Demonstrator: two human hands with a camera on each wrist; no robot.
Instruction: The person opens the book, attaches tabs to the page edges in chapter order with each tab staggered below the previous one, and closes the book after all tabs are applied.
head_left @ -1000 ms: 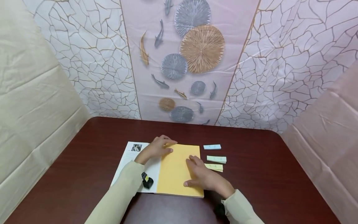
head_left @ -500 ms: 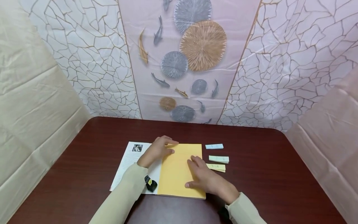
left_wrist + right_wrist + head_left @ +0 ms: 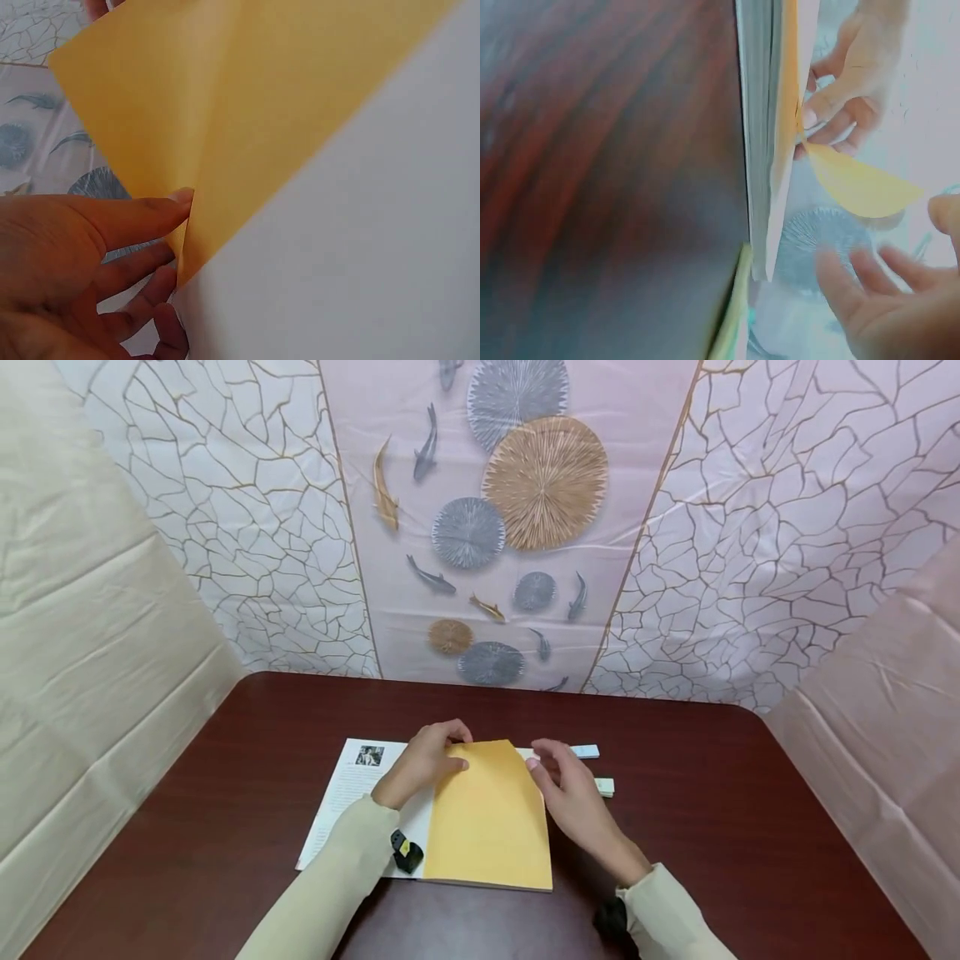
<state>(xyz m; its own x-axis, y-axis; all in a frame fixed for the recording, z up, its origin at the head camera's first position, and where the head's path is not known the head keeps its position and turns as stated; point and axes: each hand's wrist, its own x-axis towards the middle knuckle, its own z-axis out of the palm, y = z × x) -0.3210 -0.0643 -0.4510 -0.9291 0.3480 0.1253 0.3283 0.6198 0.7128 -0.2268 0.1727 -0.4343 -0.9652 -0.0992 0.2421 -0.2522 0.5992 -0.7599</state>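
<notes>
A book lies open on the table, with a white printed page [image 3: 330, 806] on the left and a yellow page [image 3: 491, 818] on the right. The upper right corner of the yellow page is lifted and bent, and pale paper shows beneath it. At the top edge near the spine, my left hand [image 3: 423, 760] pinches the yellow page; in the left wrist view its thumb [image 3: 150, 217] lies on the page, with fingers behind. My right hand [image 3: 573, 789] is beside the raised corner, fingers loosely bent and apart from the page in the right wrist view [image 3: 900, 300].
Right of the book lie a blue strip of paper [image 3: 587, 751] and a green strip [image 3: 605, 787], partly behind my right hand. Dark red-brown tabletop [image 3: 712, 827] surrounds the book. A patterned cloth [image 3: 487, 527] hangs behind the table.
My right hand has moved up from the book's right edge to the upper right corner. That corner of the yellow page has risen. The right hand now hides the yellow strip.
</notes>
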